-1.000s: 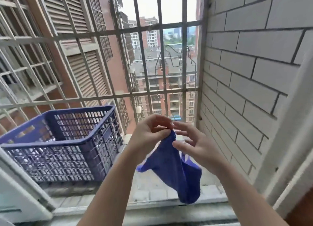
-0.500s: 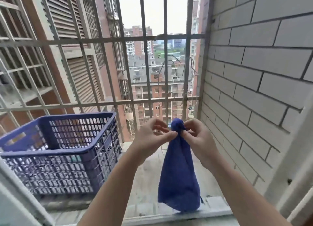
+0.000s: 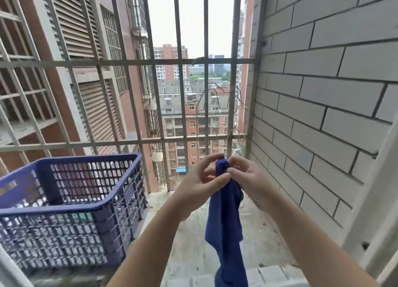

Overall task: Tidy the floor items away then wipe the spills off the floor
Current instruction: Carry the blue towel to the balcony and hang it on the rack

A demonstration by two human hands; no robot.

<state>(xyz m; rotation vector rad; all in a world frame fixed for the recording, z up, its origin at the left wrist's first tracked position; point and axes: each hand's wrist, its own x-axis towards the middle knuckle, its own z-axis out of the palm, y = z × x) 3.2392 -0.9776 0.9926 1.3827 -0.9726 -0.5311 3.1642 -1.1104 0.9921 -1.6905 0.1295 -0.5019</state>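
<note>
Both hands pinch one blue cloth [image 3: 226, 217] (top bunched) beside a basket [image 3: 71, 200].

Blue cloth [image 3: 224, 222] in left hand [image 3: 200, 187] and right hand [image 3: 249, 183], near blue basket [image 3: 86, 205].

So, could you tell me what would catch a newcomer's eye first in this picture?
A blue cloth hangs in the middle foreground, its top pinched between the left hand and the right hand. A blue basket sits at lower left. Behind them, metal bars cross the opening with apartment blocks beyond, and a grey brick wall fills the right side.
</note>
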